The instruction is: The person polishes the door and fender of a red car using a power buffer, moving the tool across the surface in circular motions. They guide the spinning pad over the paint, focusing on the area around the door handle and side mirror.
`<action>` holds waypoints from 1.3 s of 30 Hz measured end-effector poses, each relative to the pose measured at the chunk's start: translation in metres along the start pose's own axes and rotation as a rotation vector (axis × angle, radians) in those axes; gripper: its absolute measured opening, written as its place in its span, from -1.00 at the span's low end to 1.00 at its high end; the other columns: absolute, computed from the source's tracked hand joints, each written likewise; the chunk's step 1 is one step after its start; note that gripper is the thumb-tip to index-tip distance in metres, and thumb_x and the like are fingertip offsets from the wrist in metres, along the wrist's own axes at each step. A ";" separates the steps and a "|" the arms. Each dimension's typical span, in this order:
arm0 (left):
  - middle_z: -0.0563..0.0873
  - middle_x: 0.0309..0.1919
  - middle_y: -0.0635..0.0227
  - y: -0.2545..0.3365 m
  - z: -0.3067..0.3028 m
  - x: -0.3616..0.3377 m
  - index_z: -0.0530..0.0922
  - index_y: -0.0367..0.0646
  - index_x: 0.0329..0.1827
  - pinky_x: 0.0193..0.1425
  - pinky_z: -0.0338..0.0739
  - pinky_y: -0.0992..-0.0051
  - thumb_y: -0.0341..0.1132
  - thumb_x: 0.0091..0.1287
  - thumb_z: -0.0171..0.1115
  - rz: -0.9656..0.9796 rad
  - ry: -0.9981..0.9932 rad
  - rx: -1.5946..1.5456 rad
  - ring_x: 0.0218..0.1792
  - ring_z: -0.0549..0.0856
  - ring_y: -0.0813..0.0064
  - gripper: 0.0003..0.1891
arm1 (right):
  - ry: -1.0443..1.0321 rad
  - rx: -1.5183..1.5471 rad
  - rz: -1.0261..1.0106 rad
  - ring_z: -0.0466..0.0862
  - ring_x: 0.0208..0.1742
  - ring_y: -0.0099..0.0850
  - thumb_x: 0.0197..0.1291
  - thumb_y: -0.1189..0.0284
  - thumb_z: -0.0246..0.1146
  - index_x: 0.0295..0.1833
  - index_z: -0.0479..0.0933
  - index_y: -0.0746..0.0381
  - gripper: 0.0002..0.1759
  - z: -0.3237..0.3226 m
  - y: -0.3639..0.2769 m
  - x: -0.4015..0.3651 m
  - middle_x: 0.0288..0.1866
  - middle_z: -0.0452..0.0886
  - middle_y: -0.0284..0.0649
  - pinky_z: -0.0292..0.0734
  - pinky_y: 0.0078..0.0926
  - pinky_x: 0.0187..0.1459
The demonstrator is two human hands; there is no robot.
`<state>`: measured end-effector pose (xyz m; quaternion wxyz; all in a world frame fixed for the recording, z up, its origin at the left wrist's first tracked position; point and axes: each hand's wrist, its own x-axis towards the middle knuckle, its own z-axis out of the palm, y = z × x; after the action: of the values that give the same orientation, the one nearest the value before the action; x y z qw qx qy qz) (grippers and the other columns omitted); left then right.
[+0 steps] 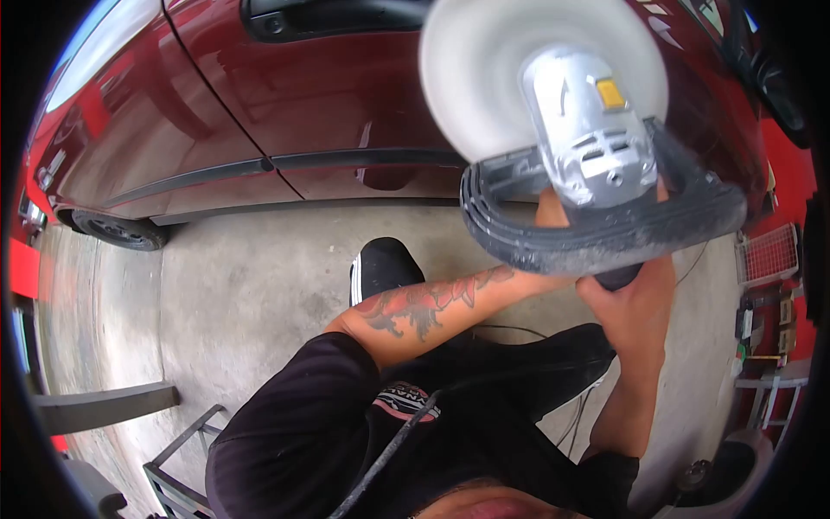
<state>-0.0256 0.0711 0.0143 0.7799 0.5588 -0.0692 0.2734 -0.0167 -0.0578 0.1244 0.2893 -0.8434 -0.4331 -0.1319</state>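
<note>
A polisher point(588, 130) with a silver head, a yellow button and a black loop handle is held up against the dark red car door point(346, 104). Its round white pad point(471, 78) looks smeared, as if spinning. My right hand point(635, 303) wraps round the rear body of the polisher, below the loop handle point(605, 238). My left hand point(552, 209) reaches in behind that handle at the polisher's neck; its fingers are mostly hidden.
Black trim point(372, 158) runs along the car's side, with a wheel point(121, 229) at left. A power cord point(575, 424) trails on the concrete floor point(233, 268). A metal frame stand point(177, 467) is at lower left. A wire basket point(768, 255) and shelving line the right wall.
</note>
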 end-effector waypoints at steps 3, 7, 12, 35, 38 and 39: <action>0.67 0.14 0.26 -0.006 -0.007 -0.030 0.49 -0.26 0.34 0.29 0.54 0.34 -0.31 0.26 0.49 -0.046 0.095 -0.036 0.16 0.63 0.42 -0.41 | -0.053 0.113 -0.025 0.62 0.17 -0.03 -0.18 0.44 0.54 0.56 0.21 0.33 0.10 0.022 0.005 -0.012 0.21 0.58 0.09 0.48 -0.20 0.24; 0.68 0.11 0.27 -0.005 -0.034 -0.064 0.49 -0.26 0.32 0.26 0.56 0.34 -0.31 0.24 0.51 -0.080 0.242 -0.076 0.13 0.64 0.42 -0.40 | -0.191 0.202 0.008 0.62 0.15 0.15 -0.19 0.29 0.60 0.39 0.40 0.27 -0.06 0.060 0.002 -0.024 0.20 0.56 0.13 0.57 -0.05 0.12; 0.69 0.06 0.29 0.014 -0.086 -0.100 0.49 -0.27 0.30 0.22 0.58 0.33 -0.32 0.21 0.54 -0.058 0.431 -0.077 0.09 0.66 0.43 -0.40 | -0.223 0.303 -0.172 0.63 0.15 0.15 -0.19 0.28 0.62 0.38 0.39 0.23 -0.06 0.107 -0.028 -0.016 0.23 0.52 0.10 0.62 0.00 0.08; 0.68 0.13 -0.14 0.199 -0.233 -0.096 0.34 -0.42 0.44 0.33 0.62 0.20 -0.02 0.31 0.29 0.345 0.605 0.306 0.16 0.72 0.05 -0.23 | -0.183 0.650 -0.506 0.67 -0.13 0.08 -0.19 0.25 0.58 0.70 0.01 0.04 0.30 0.185 -0.195 0.079 -0.14 0.51 0.09 0.63 -0.03 -0.08; 0.68 0.13 -0.13 0.198 -0.227 -0.096 0.35 -0.41 0.44 0.33 0.62 0.21 -0.02 0.32 0.28 0.321 0.620 0.242 0.15 0.72 0.06 -0.24 | -0.186 0.632 -0.494 0.68 -0.11 0.10 -0.17 0.26 0.57 0.70 0.00 0.02 0.30 0.179 -0.197 0.079 -0.11 0.52 0.11 0.64 -0.03 -0.05; 0.68 0.13 -0.13 0.192 -0.223 -0.097 0.34 -0.41 0.44 0.33 0.62 0.21 -0.01 0.32 0.28 0.317 0.617 0.213 0.15 0.72 0.06 -0.23 | -0.221 0.602 -0.479 0.68 -0.10 0.11 -0.17 0.26 0.57 0.70 0.00 0.00 0.30 0.173 -0.192 0.075 -0.10 0.52 0.11 0.64 -0.03 -0.03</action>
<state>-0.2478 0.2837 0.0527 0.6496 0.5103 0.1123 0.5523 -0.1320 0.1831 0.0939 0.4363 -0.6050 -0.6654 0.0288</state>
